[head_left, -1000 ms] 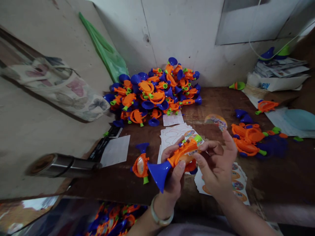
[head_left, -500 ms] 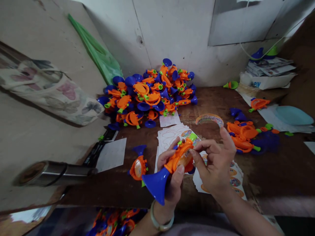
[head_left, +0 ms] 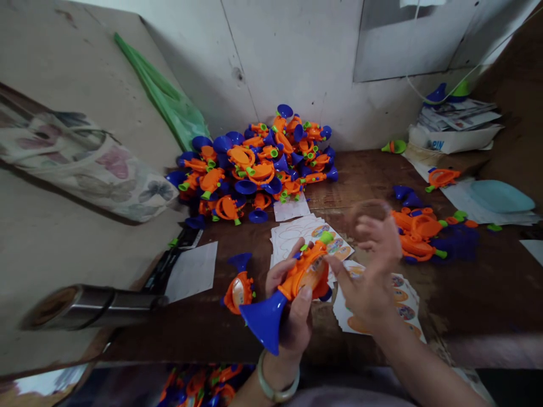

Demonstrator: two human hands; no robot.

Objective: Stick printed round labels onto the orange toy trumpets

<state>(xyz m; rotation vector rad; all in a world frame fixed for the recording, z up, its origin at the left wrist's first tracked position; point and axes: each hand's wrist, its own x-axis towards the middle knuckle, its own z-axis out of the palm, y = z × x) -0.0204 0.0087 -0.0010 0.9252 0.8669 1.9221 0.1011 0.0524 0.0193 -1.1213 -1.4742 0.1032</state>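
An orange toy trumpet with a blue bell and a green mouthpiece rests in my left hand, whose fingers and thumb are wrapped round its body. A clear oval label shows on the trumpet's side. Close by on the right is my right hand, with the thumb stretched toward the trumpet and the other fingers raised apart from it, smeared by motion. A blurred curved strip appears at those fingertips; whether it clings to them cannot be made out. Sticker sheets lie beneath and behind the trumpet.
Many toy trumpets are heaped against the wall. Another trumpet lies left of my hands. More orange parts lie at right. A steel flask, a white paper and a blue dish are around.
My right hand's fingers have lifted off the trumpet's side and spread from the thumb. The curved strip has shifted with them and blurred. My left hand keeps its hold on the trumpet.
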